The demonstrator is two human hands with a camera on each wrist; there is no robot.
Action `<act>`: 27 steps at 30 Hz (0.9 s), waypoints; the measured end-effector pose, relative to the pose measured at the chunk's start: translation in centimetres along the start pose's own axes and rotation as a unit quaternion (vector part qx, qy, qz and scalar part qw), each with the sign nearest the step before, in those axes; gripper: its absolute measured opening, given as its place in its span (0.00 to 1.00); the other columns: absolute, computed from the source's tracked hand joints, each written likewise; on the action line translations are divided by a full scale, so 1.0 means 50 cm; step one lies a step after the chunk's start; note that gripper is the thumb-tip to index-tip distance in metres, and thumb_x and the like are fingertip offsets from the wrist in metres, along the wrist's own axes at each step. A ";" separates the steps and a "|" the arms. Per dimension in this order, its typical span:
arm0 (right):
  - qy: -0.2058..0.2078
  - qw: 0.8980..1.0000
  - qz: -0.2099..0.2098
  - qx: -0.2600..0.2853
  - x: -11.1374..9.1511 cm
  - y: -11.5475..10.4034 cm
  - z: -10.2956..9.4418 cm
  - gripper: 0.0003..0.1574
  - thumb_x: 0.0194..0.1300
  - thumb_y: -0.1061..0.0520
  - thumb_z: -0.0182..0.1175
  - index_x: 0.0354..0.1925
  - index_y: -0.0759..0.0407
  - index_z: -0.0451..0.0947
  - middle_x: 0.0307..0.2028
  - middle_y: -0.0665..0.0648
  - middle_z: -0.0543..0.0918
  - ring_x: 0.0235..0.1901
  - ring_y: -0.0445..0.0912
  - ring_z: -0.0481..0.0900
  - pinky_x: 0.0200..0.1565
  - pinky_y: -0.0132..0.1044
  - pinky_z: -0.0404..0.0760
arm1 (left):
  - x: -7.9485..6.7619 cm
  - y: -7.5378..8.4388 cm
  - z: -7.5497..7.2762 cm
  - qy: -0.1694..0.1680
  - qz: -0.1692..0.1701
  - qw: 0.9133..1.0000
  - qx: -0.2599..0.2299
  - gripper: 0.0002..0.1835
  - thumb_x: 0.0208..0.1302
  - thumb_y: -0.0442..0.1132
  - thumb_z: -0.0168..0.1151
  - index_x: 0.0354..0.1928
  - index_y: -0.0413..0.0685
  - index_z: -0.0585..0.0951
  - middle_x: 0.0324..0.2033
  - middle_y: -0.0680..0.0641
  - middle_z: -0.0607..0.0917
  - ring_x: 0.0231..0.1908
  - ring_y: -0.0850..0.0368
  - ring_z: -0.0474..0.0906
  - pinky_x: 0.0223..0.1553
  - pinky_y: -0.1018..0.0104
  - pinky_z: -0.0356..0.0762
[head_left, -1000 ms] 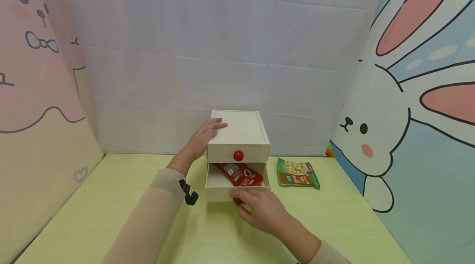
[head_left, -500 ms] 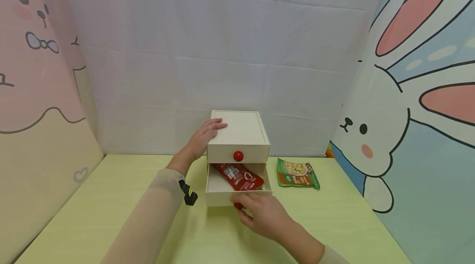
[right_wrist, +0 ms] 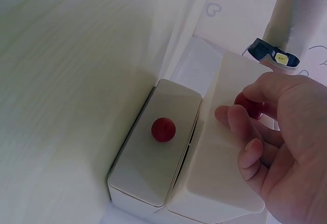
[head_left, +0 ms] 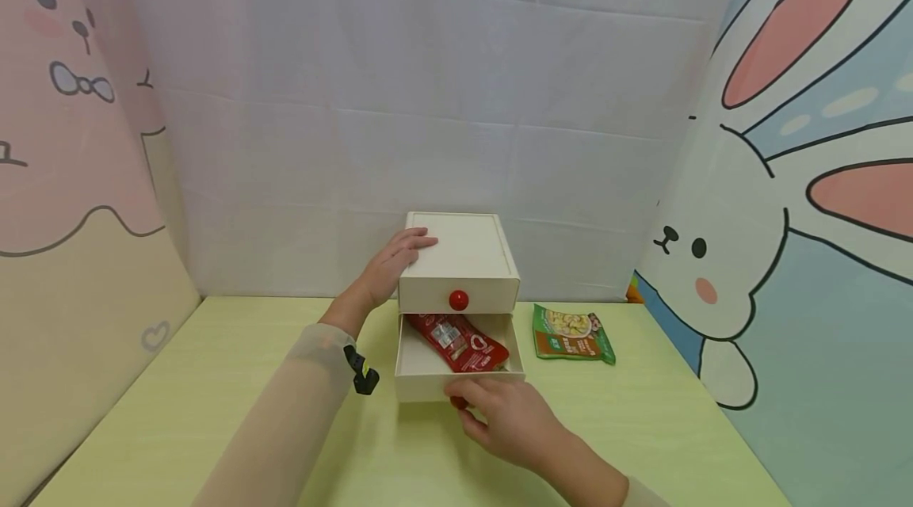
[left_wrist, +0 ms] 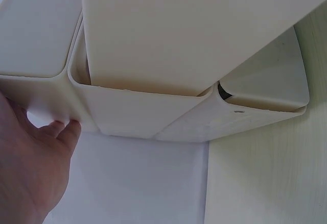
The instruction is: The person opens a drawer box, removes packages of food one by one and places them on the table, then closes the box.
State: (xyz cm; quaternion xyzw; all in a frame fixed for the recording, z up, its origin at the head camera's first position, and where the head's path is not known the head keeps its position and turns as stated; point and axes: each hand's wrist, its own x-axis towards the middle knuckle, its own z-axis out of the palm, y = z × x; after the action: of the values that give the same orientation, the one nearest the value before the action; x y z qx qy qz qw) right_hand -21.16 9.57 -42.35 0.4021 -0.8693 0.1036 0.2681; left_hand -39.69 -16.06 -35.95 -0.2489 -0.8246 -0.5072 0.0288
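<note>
A white drawer cabinet (head_left: 460, 242) stands at the back of the table. My left hand (head_left: 388, 265) rests on its top left edge, fingers extended over the top; the left wrist view shows this hand (left_wrist: 33, 157) against the cabinet's side. My right hand (head_left: 506, 416) pinches the red knob (right_wrist: 249, 105) of the pulled-out drawer (head_left: 421, 388). Inside the drawer lies a red packet (head_left: 464, 344), its far end hidden under the upper section. The upper drawer, with its own red knob (head_left: 459, 300), is closed.
A green and brown food packet (head_left: 573, 334) lies flat on the table (head_left: 250, 380), right of the cabinet. Another red-knobbed drawer front (right_wrist: 148, 152) sits beneath the pulled-out one. A white curtain (head_left: 456, 111) hangs behind; cartoon-printed panels (head_left: 749, 253) flank the table.
The drawer has slid farther out toward me with my right hand on its knob, and more of the red packet shows. My left hand has stayed in place.
</note>
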 end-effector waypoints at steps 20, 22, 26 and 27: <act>-0.025 0.999 -0.005 0.037 -0.014 -0.018 -0.019 0.22 0.65 0.56 0.79 0.56 0.47 0.86 0.48 0.45 0.95 0.45 0.39 0.94 0.48 0.36 0.92 | 0.000 -0.005 0.000 -0.003 0.004 1.000 0.001 0.30 0.85 0.48 0.38 0.79 0.51 0.75 0.87 0.50 0.59 0.89 0.41 0.47 0.85 0.28 0.45; -0.020 0.999 -0.008 0.037 -0.017 -0.018 -0.018 0.23 0.64 0.56 0.79 0.56 0.46 0.86 0.48 0.45 0.95 0.45 0.39 0.94 0.48 0.36 0.92 | 0.000 -0.005 0.000 -0.002 0.004 1.000 0.003 0.30 0.85 0.48 0.38 0.79 0.51 0.75 0.87 0.50 0.59 0.89 0.41 0.47 0.85 0.28 0.45; -0.010 0.999 -0.016 0.035 -0.023 -0.019 -0.015 0.24 0.63 0.56 0.80 0.55 0.46 0.86 0.47 0.45 0.95 0.44 0.38 0.94 0.47 0.35 0.92 | 0.000 -0.004 0.000 -0.002 0.003 1.000 0.007 0.30 0.85 0.48 0.38 0.80 0.51 0.75 0.87 0.50 0.59 0.89 0.41 0.47 0.85 0.28 0.45; -0.010 0.999 -0.017 0.035 -0.024 -0.020 -0.014 0.24 0.63 0.56 0.80 0.55 0.46 0.85 0.47 0.45 0.95 0.44 0.38 0.93 0.47 0.35 0.92 | 0.000 -0.004 0.000 -0.002 0.003 1.000 0.006 0.30 0.85 0.48 0.38 0.80 0.51 0.75 0.87 0.50 0.59 0.88 0.41 0.47 0.85 0.28 0.45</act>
State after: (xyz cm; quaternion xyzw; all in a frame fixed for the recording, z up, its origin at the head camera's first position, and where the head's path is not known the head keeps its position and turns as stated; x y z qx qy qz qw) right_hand -19.50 9.99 -42.45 0.4269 -0.8608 0.1252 0.2473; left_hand -39.76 -16.15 -36.11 -0.2521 -0.8271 -0.5015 0.0306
